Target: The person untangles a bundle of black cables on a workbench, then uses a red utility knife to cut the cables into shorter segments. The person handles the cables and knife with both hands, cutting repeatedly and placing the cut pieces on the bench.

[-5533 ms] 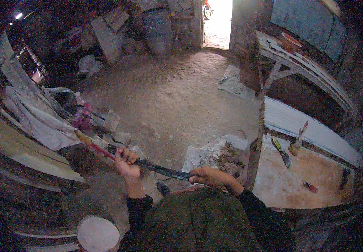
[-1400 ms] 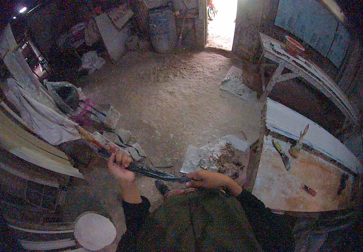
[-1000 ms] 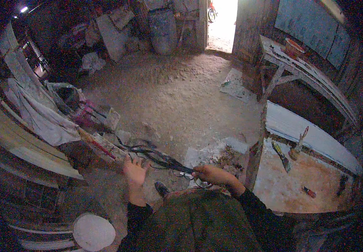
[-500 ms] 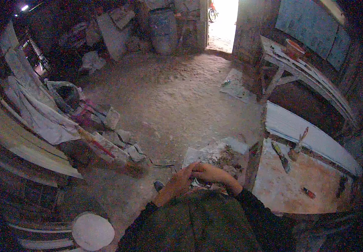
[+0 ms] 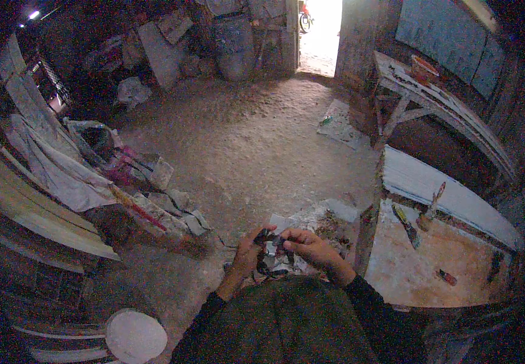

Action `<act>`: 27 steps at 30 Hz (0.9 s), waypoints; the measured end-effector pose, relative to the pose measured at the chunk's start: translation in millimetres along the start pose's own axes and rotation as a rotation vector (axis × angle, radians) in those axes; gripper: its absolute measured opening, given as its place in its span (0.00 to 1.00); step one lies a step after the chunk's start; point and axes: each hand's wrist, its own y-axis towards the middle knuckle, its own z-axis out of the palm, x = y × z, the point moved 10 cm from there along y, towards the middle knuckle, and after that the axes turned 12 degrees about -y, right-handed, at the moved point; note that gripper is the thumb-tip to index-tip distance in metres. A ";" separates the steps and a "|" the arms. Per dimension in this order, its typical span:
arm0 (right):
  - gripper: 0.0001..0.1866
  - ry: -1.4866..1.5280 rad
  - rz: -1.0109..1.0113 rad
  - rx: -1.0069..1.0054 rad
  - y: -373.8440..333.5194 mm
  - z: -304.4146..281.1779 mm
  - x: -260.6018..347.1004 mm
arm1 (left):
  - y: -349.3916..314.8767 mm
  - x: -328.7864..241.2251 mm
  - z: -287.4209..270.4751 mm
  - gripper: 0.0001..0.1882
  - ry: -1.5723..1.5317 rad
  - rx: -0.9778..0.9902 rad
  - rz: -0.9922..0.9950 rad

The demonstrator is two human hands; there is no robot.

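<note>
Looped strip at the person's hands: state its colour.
The looped strip looks black or nearly so; the head view, the only one, shows it.

The location is a workshop. Indicators: a rough, uneven brown floor [image 5: 238,139]; a flat tan work surface [image 5: 396,279] with white stains, carrying a tan brush with a reddish-tipped handle [image 5: 432,206] and a yellow-and-black-handled flat tool [image 5: 407,227]; a whitish, braced wooden bench [image 5: 397,114]; a large blue-grey barrel [image 5: 235,51]; pale flat panels [image 5: 158,56] leaning nearby.
</note>
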 end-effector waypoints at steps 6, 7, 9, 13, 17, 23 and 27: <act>0.07 0.065 -0.122 -0.176 3.4 -7.2 3.6 | -7.3 2.6 10.7 0.23 0.042 -0.027 0.116; 0.08 0.043 -0.123 -0.199 3.4 -9.4 2.9 | -7.7 -0.4 14.0 0.24 0.144 -0.013 0.133; 0.08 0.019 -0.128 -0.180 2.8 -10.2 1.9 | -10.0 -12.5 24.2 0.26 0.349 0.016 0.167; 0.07 0.006 -0.143 -0.201 -0.3 -11.0 5.3 | -8.7 -14.4 32.6 0.21 0.338 0.020 0.089; 0.08 0.031 -0.130 -0.303 -2.1 -18.4 7.2 | -2.8 7.5 20.1 0.16 0.268 -0.022 0.101; 0.12 -0.120 -0.185 -0.336 -3.6 -21.9 12.7 | -3.4 3.9 19.7 0.14 0.341 -0.028 0.048; 0.21 -0.484 -0.224 -0.387 -3.5 -24.2 19.1 | 2.7 47.3 -3.2 0.13 -0.158 -0.144 -0.087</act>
